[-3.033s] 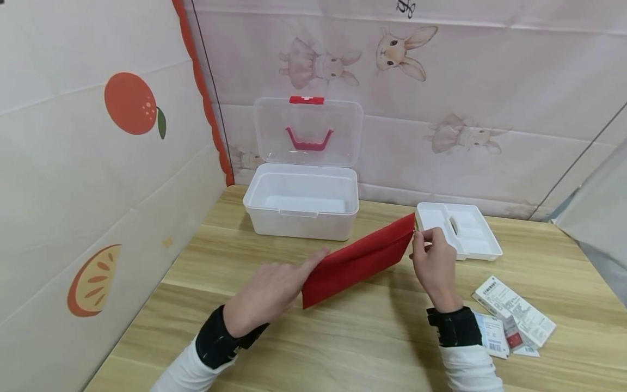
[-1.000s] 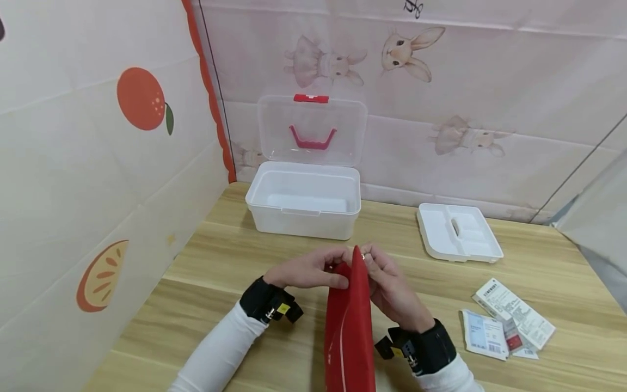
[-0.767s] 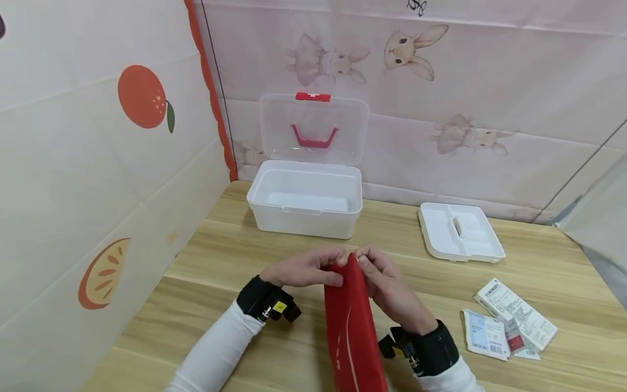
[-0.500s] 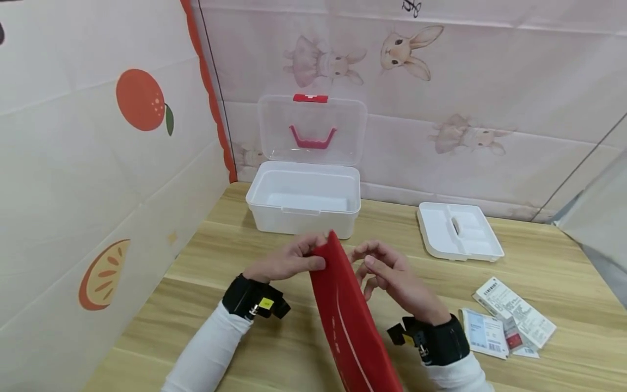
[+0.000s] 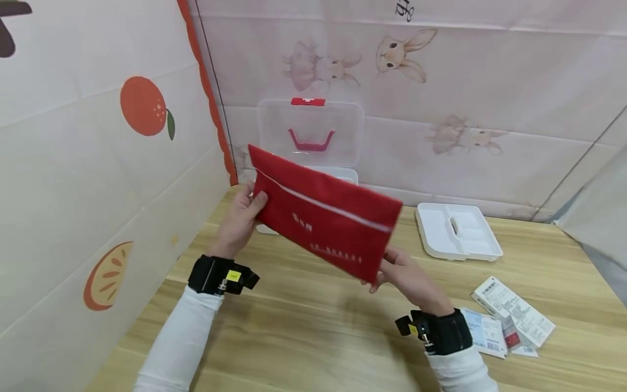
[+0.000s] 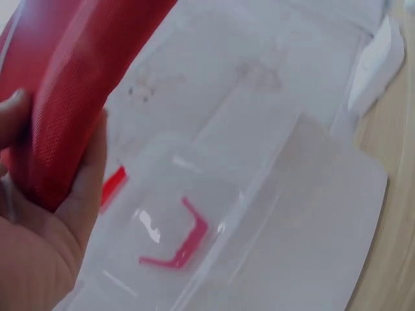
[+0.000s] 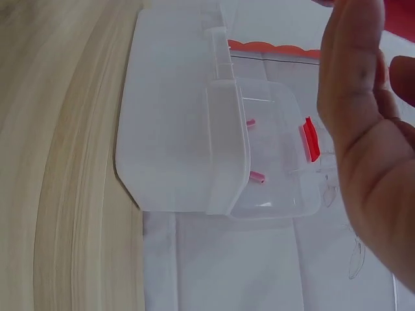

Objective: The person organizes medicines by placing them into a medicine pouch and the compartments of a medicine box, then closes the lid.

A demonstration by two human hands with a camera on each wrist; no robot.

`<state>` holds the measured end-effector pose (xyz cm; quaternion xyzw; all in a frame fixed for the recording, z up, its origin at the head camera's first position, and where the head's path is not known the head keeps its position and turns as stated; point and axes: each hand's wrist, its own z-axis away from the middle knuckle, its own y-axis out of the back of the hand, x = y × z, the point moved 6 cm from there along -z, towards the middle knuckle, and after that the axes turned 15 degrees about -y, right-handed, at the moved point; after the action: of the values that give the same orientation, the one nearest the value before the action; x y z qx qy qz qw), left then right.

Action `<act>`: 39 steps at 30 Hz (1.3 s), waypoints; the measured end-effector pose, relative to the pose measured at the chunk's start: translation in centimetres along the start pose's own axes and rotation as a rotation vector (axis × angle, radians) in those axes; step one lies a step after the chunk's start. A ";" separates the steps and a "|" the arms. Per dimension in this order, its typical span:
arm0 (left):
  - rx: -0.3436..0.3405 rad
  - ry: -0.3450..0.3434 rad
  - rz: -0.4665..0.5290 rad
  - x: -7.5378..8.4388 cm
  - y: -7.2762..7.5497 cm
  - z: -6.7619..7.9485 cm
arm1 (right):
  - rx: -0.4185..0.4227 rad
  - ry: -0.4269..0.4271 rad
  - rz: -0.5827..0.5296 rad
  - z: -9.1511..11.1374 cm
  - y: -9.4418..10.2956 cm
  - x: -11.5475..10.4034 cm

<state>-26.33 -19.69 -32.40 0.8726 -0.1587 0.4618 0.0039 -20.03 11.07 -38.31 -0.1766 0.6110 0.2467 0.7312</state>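
Red pouch (image 5: pixel 324 215), swung from edge-on to broadside before the twelve-o'clock box (image 7: pixel 172 116), appears still mid-handling, left hand (image 5: pixel 238 220) pinching its nine-o'clock end, right hand (image 5: pixel 410 279) at four o'clock, grip unclear.

1. You face a wood-grain tabletop (image 5: pixel 294 348).
2. Toward the back, you have a white box (image 7: pixel 172 116) standing on it, clear lid raised.
3. To your right, well apart, lies a divided white tray (image 5: pixel 433 235).
4. Nearer you lie a printed carton (image 5: pixel 526 313), a blue-and-white packet (image 5: pixel 484 331) and a red-patched packet (image 5: pixel 512 340), bunched together.
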 end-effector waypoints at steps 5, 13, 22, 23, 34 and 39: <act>0.169 -0.001 -0.092 -0.5 2.4 -1.5 | 0.008 -0.072 0.046 -0.4 -0.6 -0.3; 0.368 0.122 -0.240 -2.1 4.5 -3.7 | 0.021 -0.092 0.090 -0.4 -0.7 -0.2; 0.378 0.258 -0.472 -3.9 5.8 -5.1 | 0.020 -0.100 0.125 -0.4 -0.9 -0.1; 0.370 0.262 -0.493 -4.1 5.9 -5.3 | 0.021 -0.101 0.128 -0.4 -0.9 -0.1; 0.393 0.383 -0.565 -5.6 6.2 -5.8 | 0.015 -0.101 0.133 0.1 -1.0 -0.5; 0.343 0.383 -0.621 -6.0 5.9 -6.2 | 0.019 -0.086 0.143 -0.2 -1.0 -0.4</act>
<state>-36.13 -22.68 -34.53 0.7654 0.1955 0.6126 0.0271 -19.63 10.09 -38.01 -0.1147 0.5925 0.2996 0.7389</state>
